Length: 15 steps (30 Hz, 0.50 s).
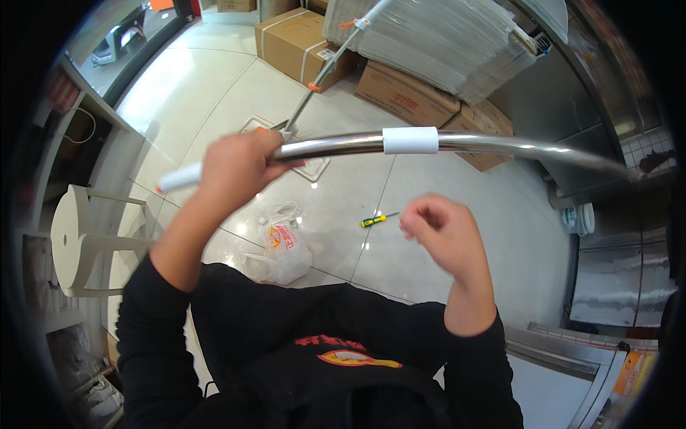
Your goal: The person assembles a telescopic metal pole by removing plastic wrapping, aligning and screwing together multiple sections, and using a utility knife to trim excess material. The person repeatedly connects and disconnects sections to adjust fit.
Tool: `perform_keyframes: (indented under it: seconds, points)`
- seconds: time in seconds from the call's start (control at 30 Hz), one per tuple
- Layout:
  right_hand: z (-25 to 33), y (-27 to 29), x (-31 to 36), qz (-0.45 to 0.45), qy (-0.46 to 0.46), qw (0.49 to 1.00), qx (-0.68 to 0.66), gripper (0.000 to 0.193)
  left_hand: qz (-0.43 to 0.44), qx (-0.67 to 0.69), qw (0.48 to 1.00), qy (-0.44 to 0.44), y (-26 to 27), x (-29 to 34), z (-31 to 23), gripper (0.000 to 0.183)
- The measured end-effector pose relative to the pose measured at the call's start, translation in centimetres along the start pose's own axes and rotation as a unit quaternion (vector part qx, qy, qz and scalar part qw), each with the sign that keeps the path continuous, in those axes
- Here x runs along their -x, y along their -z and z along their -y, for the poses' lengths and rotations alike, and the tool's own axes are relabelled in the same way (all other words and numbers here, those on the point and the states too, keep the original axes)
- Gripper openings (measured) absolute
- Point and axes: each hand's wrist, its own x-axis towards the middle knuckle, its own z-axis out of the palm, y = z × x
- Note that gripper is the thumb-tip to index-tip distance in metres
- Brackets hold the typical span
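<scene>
A long, shiny metal pole (336, 146) crosses in front of me, gripped near its left end by my left hand (239, 168). It has a white end piece (180, 176) beyond that hand and a white sleeve (410, 140) around its middle. The pole's far right end is blurred. My right hand (444, 232) hangs below the pole, apart from it, with its fingers curled in and nothing visible in them. On the floor near that hand lies a screwdriver (373, 221) with a green and yellow handle.
A white plastic bag (286, 257) rests on the tiled floor. A flat mop (314, 87) stands behind the pole. Cardboard boxes (289, 44) and wrapped white panels (436, 43) are stacked at the back. A cream stool (68, 239) is at left, a white bucket (577, 219) at right.
</scene>
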Motion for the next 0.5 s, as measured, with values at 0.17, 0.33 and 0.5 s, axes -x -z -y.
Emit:
perform_keyframes:
  seconds: [0.17, 0.33, 0.5]
  points:
    - [3.0, -0.1, 0.9, -0.256, 0.396, 0.853, 0.224, 0.021, -0.118, -0.175, 0.957, -0.199, 8.2, -3.0, -1.5, 0.024]
    - [3.0, 0.0, -2.0, -0.044, 0.149, 0.967, 0.202, 0.024, -0.142, -0.304, 0.877, -0.344, 12.3, -5.7, -7.2, 0.024]
    - [0.1, -1.5, -3.8, -0.107, 0.070, 0.978, -0.163, 0.024, -0.440, -0.172, 0.771, -0.427, 10.0, -8.4, -9.3, 0.032]
